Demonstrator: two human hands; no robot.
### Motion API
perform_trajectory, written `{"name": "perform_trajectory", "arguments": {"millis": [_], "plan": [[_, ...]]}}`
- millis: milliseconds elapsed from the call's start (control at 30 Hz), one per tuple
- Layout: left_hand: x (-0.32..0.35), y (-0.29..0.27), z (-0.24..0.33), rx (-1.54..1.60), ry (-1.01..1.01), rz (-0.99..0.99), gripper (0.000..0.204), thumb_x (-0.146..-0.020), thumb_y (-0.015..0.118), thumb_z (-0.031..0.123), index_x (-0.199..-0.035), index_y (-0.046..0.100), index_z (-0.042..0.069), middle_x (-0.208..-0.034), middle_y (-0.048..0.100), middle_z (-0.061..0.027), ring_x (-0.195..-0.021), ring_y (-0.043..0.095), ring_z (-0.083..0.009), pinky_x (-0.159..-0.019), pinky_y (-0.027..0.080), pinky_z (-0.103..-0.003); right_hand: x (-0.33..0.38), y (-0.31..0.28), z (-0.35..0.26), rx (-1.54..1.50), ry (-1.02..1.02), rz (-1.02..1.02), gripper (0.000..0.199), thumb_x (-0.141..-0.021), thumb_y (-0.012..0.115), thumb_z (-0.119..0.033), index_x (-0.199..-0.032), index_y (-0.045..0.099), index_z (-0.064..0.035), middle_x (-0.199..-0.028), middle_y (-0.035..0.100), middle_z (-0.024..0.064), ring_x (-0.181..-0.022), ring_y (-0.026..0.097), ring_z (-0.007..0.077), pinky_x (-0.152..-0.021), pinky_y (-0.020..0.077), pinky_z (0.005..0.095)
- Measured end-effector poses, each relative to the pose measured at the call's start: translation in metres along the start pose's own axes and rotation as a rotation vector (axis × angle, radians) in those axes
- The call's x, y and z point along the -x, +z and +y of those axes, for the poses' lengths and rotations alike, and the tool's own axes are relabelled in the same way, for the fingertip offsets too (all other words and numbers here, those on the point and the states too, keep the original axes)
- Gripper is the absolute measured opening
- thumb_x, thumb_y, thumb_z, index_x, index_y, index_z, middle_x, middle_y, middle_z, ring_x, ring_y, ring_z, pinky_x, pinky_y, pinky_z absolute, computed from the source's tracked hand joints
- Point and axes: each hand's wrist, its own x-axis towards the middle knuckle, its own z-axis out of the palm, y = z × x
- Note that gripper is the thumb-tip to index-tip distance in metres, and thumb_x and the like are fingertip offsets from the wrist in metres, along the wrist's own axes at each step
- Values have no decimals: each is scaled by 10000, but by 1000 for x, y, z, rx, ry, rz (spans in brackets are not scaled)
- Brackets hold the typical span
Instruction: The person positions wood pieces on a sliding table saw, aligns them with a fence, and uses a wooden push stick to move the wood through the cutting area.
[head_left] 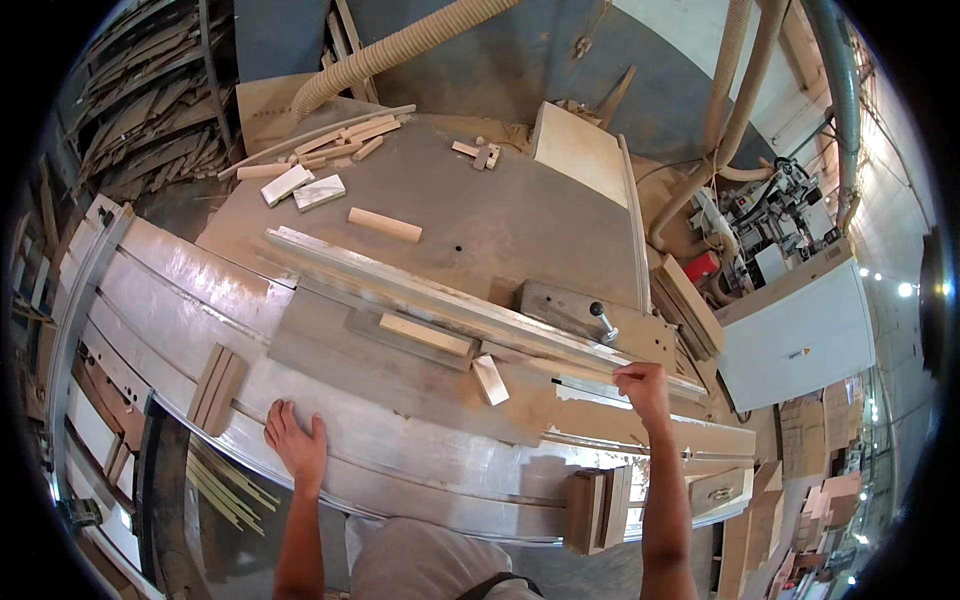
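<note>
Wood strip (425, 335) could be skewed if nearby block (490, 380) is bumped by right hand (642, 385), curled, contents unclear; left hand (294, 442) spread, empty.

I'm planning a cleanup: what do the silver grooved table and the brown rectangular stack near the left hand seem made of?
Silver grooved table: metal, perhaps bare aluminium, given its bright reflections. Brown rectangular stack: probably unfinished wood or fibreboard; its faces look matt, grain unclear.

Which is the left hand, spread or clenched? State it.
Spread: the left hand has its fingers apart and thumb out over the metal table.
</note>
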Motion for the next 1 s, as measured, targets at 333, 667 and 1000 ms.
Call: {"name": "perform_trajectory", "arguments": {"millis": [333, 667, 1000], "plan": [[-1, 1, 0, -13, -8, -8, 550, -839, 682, 315, -1289, 527, 41, -1407, 487, -168, -1341, 410, -361, -1138, 258, -535, -6, 40, -29, -53, -60, -17, 143, -781, 668, -1, -876, 751, 67, -696, 689, 75, -601, 608, 109, -542, 456, 260], [0, 2, -2, -26, -6, -14, 550, -840, 683, 302, -1291, 517, 34, -1404, 486, -175, -1345, 409, -364, -1139, 261, -536, -8, 58, -43, 6, -108, -10, 144, -773, 708, -57, -885, 777, 2, -766, 747, 127, -684, 685, 139, -648, 530, 279], [-1, 2, 0, -18, -27, -21, 573, -820, 695, 309, -1296, 516, 47, -1413, 478, -152, -1357, 396, -355, -1142, 252, -546, -17, 92, -40, -93, -198, -35, 148, -779, 720, -51, -900, 765, 21, -767, 742, 146, -684, 690, 149, -657, 537, 286]]}}
